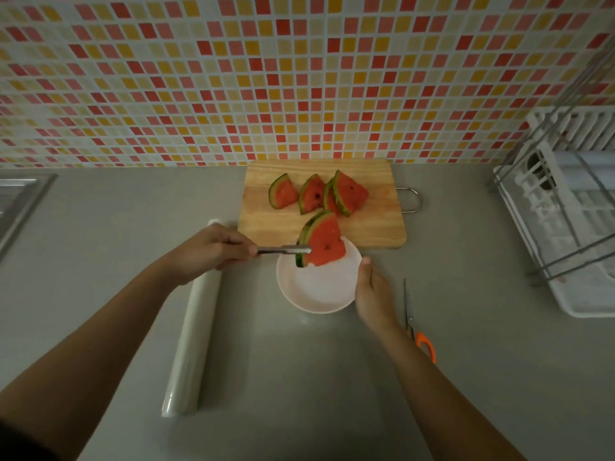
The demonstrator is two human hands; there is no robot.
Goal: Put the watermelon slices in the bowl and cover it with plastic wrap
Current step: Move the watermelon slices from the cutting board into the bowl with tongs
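**One watermelon slice held over the bowl**

The head camera looks down on a grey counter [299,377] that runs back to a wall of red, orange and yellow mosaic tiles [299,78].

Your left hand [213,249] grips the handle of a metal utensil [283,250], fingers curled round it. You cannot tell here whether it is a fork or tongs. Its tip carries a watermelon slice [324,242], red flesh facing you and green rind to the left. The slice hangs above the far rim of a white bowl [312,291].

The bowl stands on the counter, just in front of the cutting board. Your right hand [372,294] holds the bowl at its right edge. The thumb rests on the rim, and the fingers are hidden below the hand.

The wooden cutting board [266,227] lies behind the bowl, close to the wall, with a metal loop handle on its right side. The other slices [312,194] lie on it in a loose row. One sits apart on the left, and the ones on the right overlap.

A roll of plastic wrap [193,334] lies on the counter left of the bowl. It passes under your left forearm and runs back towards you.

Scissors [421,337] with orange handles lie right of the bowl, just beside your right wrist, blades pointing towards the wall.

A white dish rack [572,207] stands at the far right. The steel edge of a sink [20,197] shows at the far left.
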